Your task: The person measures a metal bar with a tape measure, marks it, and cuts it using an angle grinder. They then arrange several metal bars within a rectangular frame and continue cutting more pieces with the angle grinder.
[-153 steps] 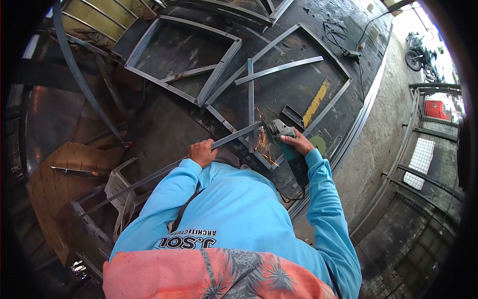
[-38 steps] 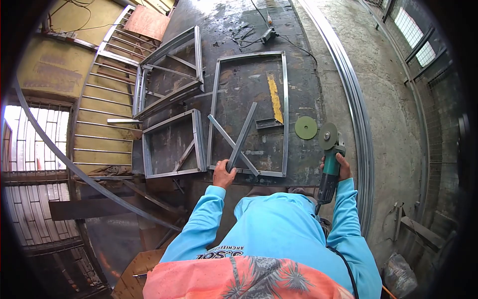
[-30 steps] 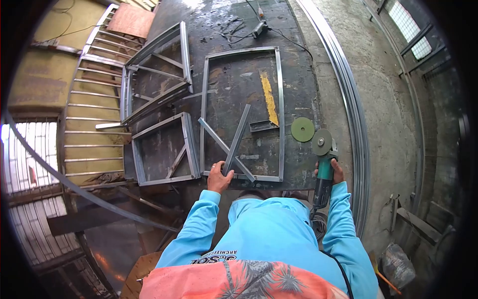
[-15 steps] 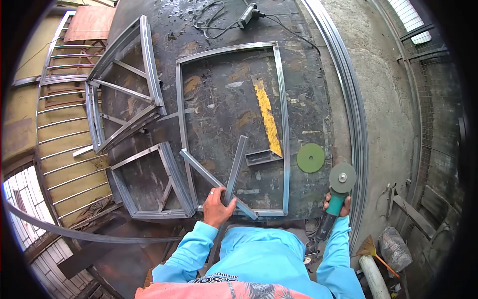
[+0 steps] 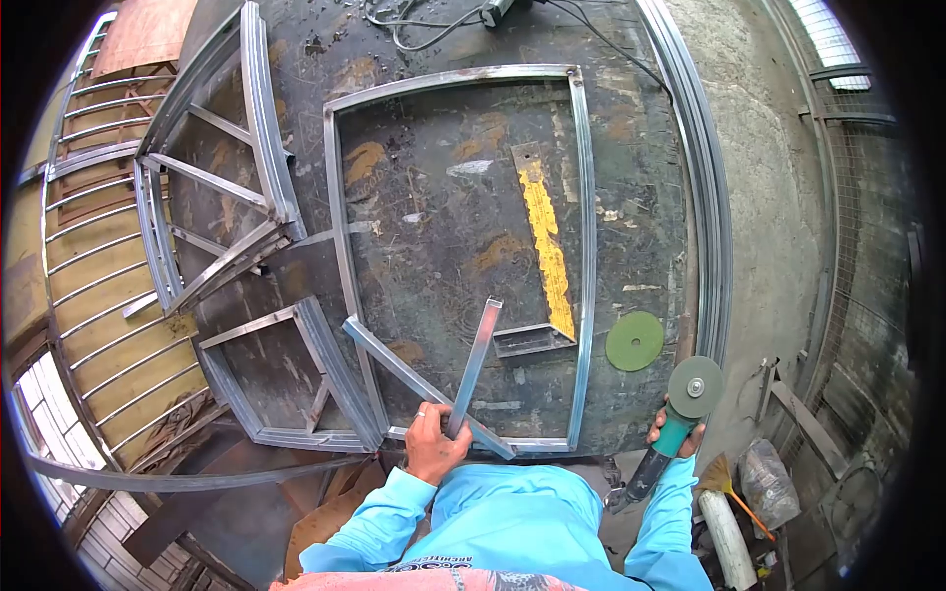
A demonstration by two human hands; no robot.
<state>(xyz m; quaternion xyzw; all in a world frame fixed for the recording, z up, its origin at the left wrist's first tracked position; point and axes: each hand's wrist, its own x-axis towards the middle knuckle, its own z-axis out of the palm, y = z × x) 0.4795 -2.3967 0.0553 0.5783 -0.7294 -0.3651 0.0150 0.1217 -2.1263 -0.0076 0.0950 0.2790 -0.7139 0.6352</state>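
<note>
My left hand [image 5: 434,443] grips a square metal tube [image 5: 477,364] near its lower end, fingers and thumb wrapped round it. The tube slants up and away over a second metal tube [image 5: 396,366], which lies diagonally across the near left corner of a rectangular metal frame [image 5: 586,246]. In my right hand [image 5: 694,439] is a teal and black angle grinder [image 5: 672,436], its disc [image 5: 696,387] facing up, beyond the table edge. Inside the frame lie a short tube piece [image 5: 527,341] with a slanted end and a yellow-painted flat metal strip [image 5: 544,236].
A loose green disc [image 5: 634,342] lies right of the frame. More welded frames [image 5: 261,118] rest at the left. Long metal bars [image 5: 708,197] run along the table's right side. A cable [image 5: 434,44] crosses the far end. A broom [image 5: 719,475] is at lower right.
The tube in my left hand has shifted; the length that showed below my hand is out of sight. The view has moved a little. My right hand still holds the grinder.
</note>
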